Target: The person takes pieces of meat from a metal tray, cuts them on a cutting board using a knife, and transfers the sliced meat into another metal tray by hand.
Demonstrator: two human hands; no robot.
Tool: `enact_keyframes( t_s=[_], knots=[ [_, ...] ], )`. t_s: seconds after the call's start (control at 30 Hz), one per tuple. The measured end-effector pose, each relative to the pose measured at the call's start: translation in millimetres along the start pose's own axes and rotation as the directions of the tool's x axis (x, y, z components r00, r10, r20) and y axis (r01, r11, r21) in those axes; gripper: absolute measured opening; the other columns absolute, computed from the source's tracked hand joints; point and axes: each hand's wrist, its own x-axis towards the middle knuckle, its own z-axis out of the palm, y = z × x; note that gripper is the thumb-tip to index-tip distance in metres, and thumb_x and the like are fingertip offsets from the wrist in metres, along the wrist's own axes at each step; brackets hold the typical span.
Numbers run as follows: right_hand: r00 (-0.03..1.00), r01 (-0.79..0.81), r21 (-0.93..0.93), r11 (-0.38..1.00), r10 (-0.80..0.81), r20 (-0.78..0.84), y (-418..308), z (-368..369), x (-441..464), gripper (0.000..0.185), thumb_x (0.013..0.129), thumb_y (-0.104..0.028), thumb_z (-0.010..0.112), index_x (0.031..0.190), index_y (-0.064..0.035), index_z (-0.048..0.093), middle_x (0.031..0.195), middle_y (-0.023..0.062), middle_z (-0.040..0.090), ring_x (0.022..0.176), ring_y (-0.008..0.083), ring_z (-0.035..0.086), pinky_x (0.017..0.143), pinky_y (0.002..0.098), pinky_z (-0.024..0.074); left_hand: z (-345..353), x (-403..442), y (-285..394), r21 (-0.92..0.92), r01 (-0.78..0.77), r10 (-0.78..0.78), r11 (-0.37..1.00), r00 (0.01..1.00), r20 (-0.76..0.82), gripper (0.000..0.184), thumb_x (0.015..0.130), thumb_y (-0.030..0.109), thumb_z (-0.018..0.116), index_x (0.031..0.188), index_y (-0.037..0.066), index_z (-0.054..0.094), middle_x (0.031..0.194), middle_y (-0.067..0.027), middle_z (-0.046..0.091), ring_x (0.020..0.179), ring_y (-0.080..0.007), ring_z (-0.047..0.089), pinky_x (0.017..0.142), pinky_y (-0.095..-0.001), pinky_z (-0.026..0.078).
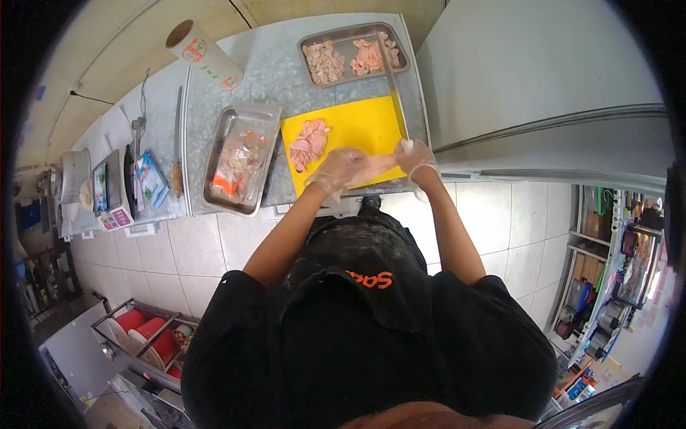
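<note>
Both hands wear clear plastic gloves at the front edge of a yellow cutting board (357, 125). My left hand (337, 170) is closed on one end of a pale pink meat strip (375, 167). The strip stretches across to my right hand (416, 157), which is closed round the white handle of a long knife (395, 93). Its blade points away, over the board and the right part of a metal tray (343, 80). A pile of pink meat pieces (309, 144) lies at the board's left. The tray holds two groups of cut pieces.
Left of the board, a metal tray (209, 187) holds a plastic bag (241, 159) with orange markings. Behind it lies a printed roll (207, 56). Further left are a knife with a wooden handle (176, 179), a blue packet (151, 179) and a scale (116, 217).
</note>
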Motion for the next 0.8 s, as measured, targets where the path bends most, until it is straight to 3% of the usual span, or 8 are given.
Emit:
enact_keyframes(
  t_s=[0.13,0.2,0.33,0.4,0.5,0.53,0.73,0.8],
  knots=[
    [0.989,-0.015,-0.246,0.969,-0.022,-0.149,35.1,33.5,45.6,0.029,0.087,-0.026,0.058,0.105,-0.0028,0.061,0.092,0.0226,0.065,0.092,0.0405,0.063,0.08,0.045,0.0495,16.4,41.3,-21.1,0.069,0.163,-0.164,0.984,0.986,0.018,0.026,0.083,0.021,0.063,0.102,0.005,0.069,0.101,-0.0196,0.068,0.094,-0.0339,0.065,0.083,-0.0367,0.05],
    [0.971,0.04,-0.285,0.958,-0.105,-0.217,39.2,27.1,47.2,0.042,0.088,-0.036,0.061,0.117,-0.0066,0.06,0.109,0.0225,0.064,0.101,0.0402,0.062,0.088,0.0471,0.0492,17.6,45.7,-26.9,0.448,0.04,0.084,0.893,0.964,-0.253,0.032,0.082,0.025,0.064,0.108,0.007,0.067,0.111,-0.017,0.065,0.104,-0.0319,0.061,0.09,-0.0409,0.047],
    [0.968,-0.166,-0.207,0.964,0.119,-0.222,26.7,5.2,5.6,0.043,0.089,-0.039,0.059,0.117,-0.0058,0.06,0.106,0.023,0.065,0.101,0.0399,0.062,0.088,0.0457,0.0494,20.5,36.4,-30.9,0.395,-0.084,0.202,0.915,0.943,-0.266,0.037,0.08,0.027,0.065,0.113,0.009,0.066,0.119,-0.0149,0.061,0.111,-0.0325,0.056,0.094,-0.0449,0.044],
    [0.984,-0.157,-0.159,0.975,0.169,0.063,33.1,-0.4,-19.2,0.045,0.093,-0.044,0.052,0.111,-0.0034,0.062,0.101,0.0242,0.065,0.1,0.0406,0.062,0.085,0.046,0.0483,22.7,34.4,-14.4,0.463,-0.107,0.204,0.88,0.965,-0.163,0.04,0.08,0.036,0.068,0.113,0.013,0.066,0.115,-0.0174,0.062,0.108,-0.0355,0.058,0.092,-0.046,0.045],
    [0.976,-0.105,0.079,0.991,0.088,0.198,34.3,6.4,-52.1,0.058,0.093,-0.058,0.047,0.099,-0.0029,0.063,0.086,0.0209,0.065,0.088,0.0382,0.062,0.079,0.0447,0.0462,44.1,48.0,-28.6,0.525,-0.107,0.247,0.844,0.947,-0.204,0.034,0.081,0.036,0.065,0.106,0.014,0.069,0.104,-0.0113,0.065,0.098,-0.0342,0.059,0.084,-0.0471,0.045],
    [0.974,-0.072,0.019,0.997,0.066,0.217,52.9,20.9,-49.3,0.07,0.093,-0.066,0.035,0.097,-0.0018,0.063,0.081,0.0193,0.065,0.083,0.0362,0.062,0.075,0.0446,0.0454,48.1,50.5,-30.6,0.514,-0.111,0.245,0.851,0.949,-0.199,0.034,0.081,0.036,0.065,0.106,0.014,0.069,0.104,-0.0113,0.065,0.098,-0.0342,0.059,0.084,-0.0471,0.045],
    [0.961,-0.14,-0.088,0.986,0.157,0.227,36.7,34.2,-30.6,0.06,0.102,-0.046,0.03,0.092,0.003,0.064,0.092,0.0307,0.062,0.098,0.048,0.057,0.079,0.0514,0.0442,55.5,58.2,-48.4,0.52,-0.152,0.283,0.841,0.942,-0.182,0.023,0.085,0.036,0.059,0.091,0.017,0.071,0.094,-0.0045,0.066,0.087,-0.0297,0.06,0.074,-0.0465,0.043],
    [0.938,-0.137,-0.191,0.972,0.19,0.29,43.4,38.2,-35.0,0.048,0.102,-0.037,0.032,0.11,0.0017,0.059,0.094,0.0294,0.063,0.098,0.0466,0.059,0.081,0.0505,0.0465,52.6,57.8,-37.4,0.569,-0.098,0.233,0.816,0.958,-0.17,0.022,0.086,0.035,0.058,0.091,0.018,0.071,0.092,-0.0039,0.067,0.087,-0.0288,0.06,0.073,-0.0449,0.043]
  ],
)
